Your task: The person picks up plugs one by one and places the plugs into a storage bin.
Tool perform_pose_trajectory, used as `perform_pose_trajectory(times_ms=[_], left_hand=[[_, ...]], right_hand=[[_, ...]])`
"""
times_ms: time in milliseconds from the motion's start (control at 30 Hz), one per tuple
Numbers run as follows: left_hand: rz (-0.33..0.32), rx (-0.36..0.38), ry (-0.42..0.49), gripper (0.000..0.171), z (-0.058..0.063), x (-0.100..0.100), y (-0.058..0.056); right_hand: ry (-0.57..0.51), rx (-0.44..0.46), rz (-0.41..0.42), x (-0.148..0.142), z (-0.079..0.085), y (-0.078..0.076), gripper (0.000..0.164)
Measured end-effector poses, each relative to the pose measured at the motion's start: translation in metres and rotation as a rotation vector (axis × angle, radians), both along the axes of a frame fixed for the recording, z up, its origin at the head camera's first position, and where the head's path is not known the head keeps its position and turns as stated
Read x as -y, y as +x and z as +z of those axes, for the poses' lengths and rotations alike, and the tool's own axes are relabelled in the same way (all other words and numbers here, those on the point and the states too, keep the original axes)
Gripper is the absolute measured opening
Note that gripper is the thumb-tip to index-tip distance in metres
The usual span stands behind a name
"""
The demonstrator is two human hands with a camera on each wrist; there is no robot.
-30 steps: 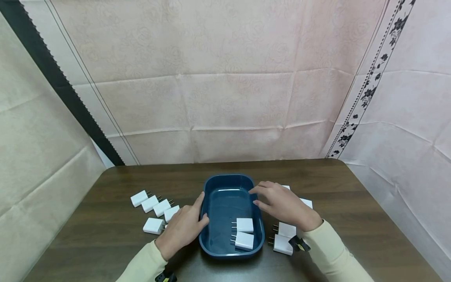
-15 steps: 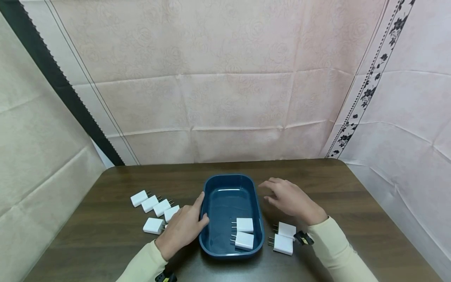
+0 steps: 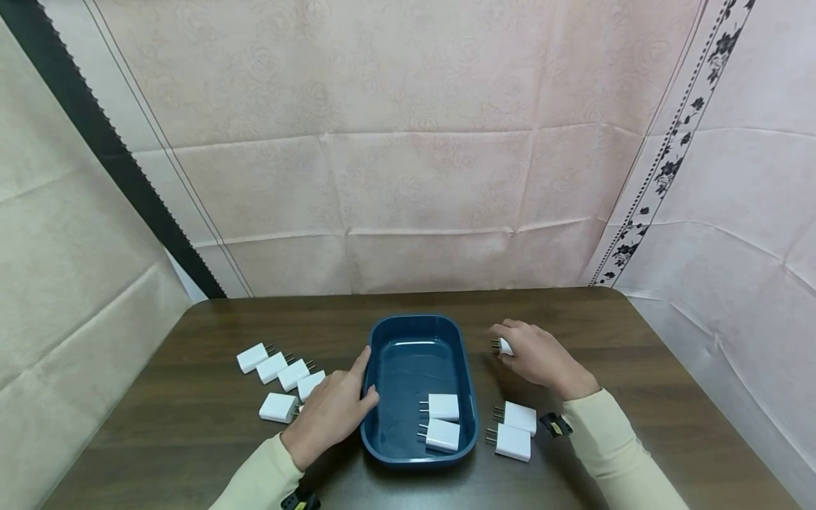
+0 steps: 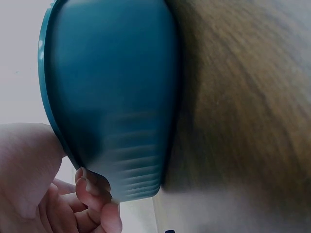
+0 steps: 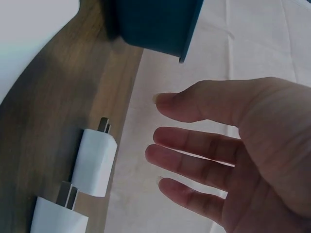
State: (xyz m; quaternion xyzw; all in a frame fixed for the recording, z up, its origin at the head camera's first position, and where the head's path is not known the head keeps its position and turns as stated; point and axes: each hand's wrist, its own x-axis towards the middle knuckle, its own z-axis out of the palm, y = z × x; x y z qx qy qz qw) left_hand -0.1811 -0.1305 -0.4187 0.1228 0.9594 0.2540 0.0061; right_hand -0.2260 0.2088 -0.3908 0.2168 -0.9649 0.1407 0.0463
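My left hand [image 3: 334, 411] grips the left rim of a blue plastic tray [image 3: 377, 443]. In the left wrist view, curled fingers [image 4: 92, 194] lie under the tray's lip. Inside, near the front right, lie two white plug chargers, one [image 3: 443, 407] behind the other [image 3: 441, 435], prongs to the left. To the right of the tray, my right hand [image 3: 542, 358] is over a white charger [image 3: 505, 346] partly hidden by it. In the right wrist view, its thumb and fingers [image 5: 199, 102] are spread and apart from two chargers, one of them [image 5: 95, 162] nearer the hand.
Several white chargers [image 3: 270, 368] lie on the wooden table [image 3: 159, 439] left of the tray, some partly behind my left hand. Two more, one [image 3: 519, 416] behind the other [image 3: 513, 443], lie by the tray's front right. Pale cloth [image 3: 408, 184] hangs behind the table.
My right hand has moved rightward from over the tray's right rim to the chargers beside it, exposing one between its fingers. The left hand and tray have stayed put.
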Motion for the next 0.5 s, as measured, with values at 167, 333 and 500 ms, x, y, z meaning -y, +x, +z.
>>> perform_pose_trajectory(times_ms=[167,333,500], left_hand=[[0.002,0.002,-0.003,0.068,0.000,0.000,0.000],[0.008,0.008,-0.005,0.068,0.000,0.000,-0.001],[0.008,0.010,-0.003,0.068,0.000,0.000,0.000]], right_hand=[[0.037,-0.010,-0.029,-0.002,-0.003,-0.003,0.045],[0.067,-0.028,-0.036,-0.006,-0.009,-0.007,0.046],[0.062,-0.005,-0.050,-0.010,-0.016,-0.009,0.046]])
